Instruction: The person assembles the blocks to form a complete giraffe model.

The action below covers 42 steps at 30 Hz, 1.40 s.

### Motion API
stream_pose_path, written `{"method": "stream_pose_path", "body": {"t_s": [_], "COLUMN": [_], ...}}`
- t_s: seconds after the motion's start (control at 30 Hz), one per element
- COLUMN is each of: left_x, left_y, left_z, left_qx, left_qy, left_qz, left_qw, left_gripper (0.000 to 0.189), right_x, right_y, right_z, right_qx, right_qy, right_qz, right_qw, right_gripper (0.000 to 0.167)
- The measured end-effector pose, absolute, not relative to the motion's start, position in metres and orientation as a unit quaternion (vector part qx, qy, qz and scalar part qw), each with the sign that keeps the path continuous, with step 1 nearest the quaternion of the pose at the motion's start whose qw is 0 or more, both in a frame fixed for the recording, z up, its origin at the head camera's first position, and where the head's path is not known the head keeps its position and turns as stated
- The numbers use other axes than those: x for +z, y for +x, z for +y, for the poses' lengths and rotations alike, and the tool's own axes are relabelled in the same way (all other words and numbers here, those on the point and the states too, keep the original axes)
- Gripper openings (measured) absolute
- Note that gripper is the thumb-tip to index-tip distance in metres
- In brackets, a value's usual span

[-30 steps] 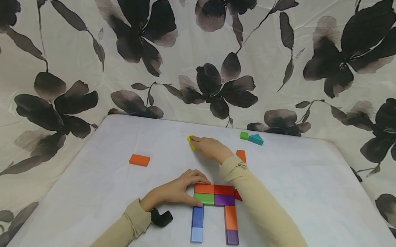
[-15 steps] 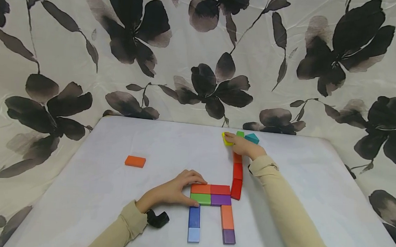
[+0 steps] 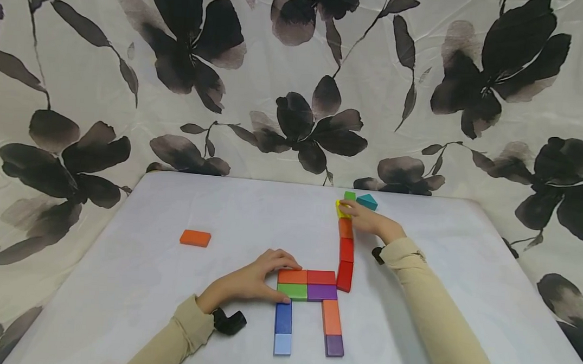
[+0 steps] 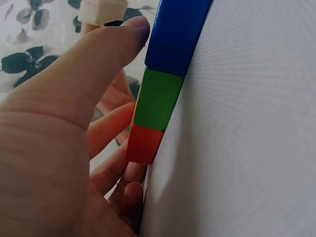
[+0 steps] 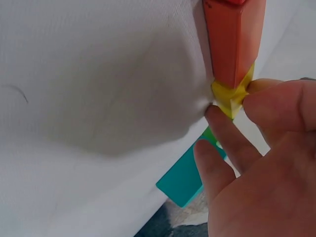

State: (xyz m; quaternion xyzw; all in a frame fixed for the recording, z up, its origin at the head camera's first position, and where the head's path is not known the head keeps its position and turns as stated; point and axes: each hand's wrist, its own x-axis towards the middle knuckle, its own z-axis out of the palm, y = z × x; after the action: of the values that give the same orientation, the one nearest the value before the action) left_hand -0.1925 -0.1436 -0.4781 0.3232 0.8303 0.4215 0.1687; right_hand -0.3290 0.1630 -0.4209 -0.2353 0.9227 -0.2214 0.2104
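Note:
In the head view my right hand (image 3: 370,221) pinches a yellow block (image 3: 342,209) at the far end of a column. Thumb and fingers hold that yellow block (image 5: 230,98) against the orange block (image 5: 232,44) in the right wrist view. My left hand (image 3: 250,278) brackets the left end of the block figure, fingers at the orange block (image 3: 292,277) and thumb by the green block (image 3: 292,291). A dark blue block (image 3: 283,318) meets the green one just below the thumb. The left wrist view shows fingertips beside the green block (image 4: 159,98).
Red blocks (image 3: 345,263) continue the column down to the figure's right corner. A small green block (image 3: 350,196) and a teal triangular block (image 3: 367,201) lie beyond the yellow one. One loose orange block (image 3: 195,238) lies left on the white table (image 3: 134,305).
My right hand has carried the yellow block rightward to the column's far end, before the small green block. My left hand keeps its place at the figure. The head view has shifted slightly.

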Motion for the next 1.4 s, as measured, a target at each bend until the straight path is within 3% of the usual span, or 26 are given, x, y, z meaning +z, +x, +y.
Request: {"method": "stream_pose_path", "body": {"t_s": [0.67,1.0,1.4], "left_x": [-0.480,-0.480,-0.480], "left_y": [-0.193,-0.192,-0.193], "left_z": [-0.144,-0.145,-0.145], "left_qx": [0.419,0.419,0.416], "left_qy": [0.319,0.320,0.323], "left_qz": [0.833,0.833,0.834], "left_qw": [0.170,0.169,0.166], "left_gripper": [0.059,0.059,0.059], "right_x": [-0.433,-0.439,-0.439], "right_y": [-0.325,-0.322,-0.317], "right_z": [0.162,0.158,0.155], "right_qx": [-0.210,-0.231,-0.235], "right_qy": [-0.247,-0.253,-0.239], "right_qz": [0.933,0.932,0.938], "right_qw": [0.156,0.114,0.087], "right_gripper": [0.066,0.048,0.048]}}
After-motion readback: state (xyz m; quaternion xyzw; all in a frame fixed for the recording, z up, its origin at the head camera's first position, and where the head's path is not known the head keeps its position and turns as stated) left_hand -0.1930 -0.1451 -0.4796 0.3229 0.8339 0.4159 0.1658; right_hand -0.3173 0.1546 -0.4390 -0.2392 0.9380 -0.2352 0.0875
